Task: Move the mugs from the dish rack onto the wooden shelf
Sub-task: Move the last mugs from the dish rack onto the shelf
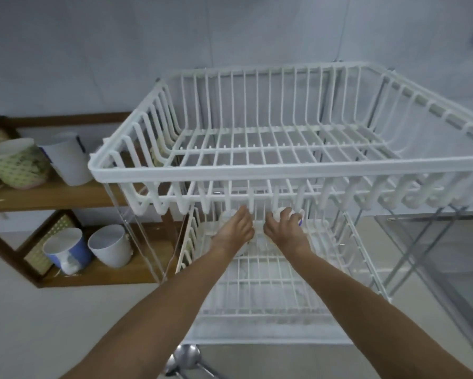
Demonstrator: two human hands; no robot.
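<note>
A white two-tier dish rack [257,170] fills the middle; its upper basket holds nothing. Both my arms reach into the lower tier. My left hand [236,228] rests over a white mug [227,216] there, mostly hidden behind it. My right hand [283,228] is closed around another white mug [284,213] with a blue mark. The wooden shelf [52,195] stands at the left. Its upper board carries a green patterned mug [14,162] and a white mug [67,160]; its lower board carries a blue mug [66,250] and a white mug [111,246].
A tiled wall runs behind the rack and shelf. Metal legs and a mesh surface [435,242] stand to the right. A shiny metal utensil [183,359] lies near the bottom edge. Woven panels [48,242] line the shelf's back.
</note>
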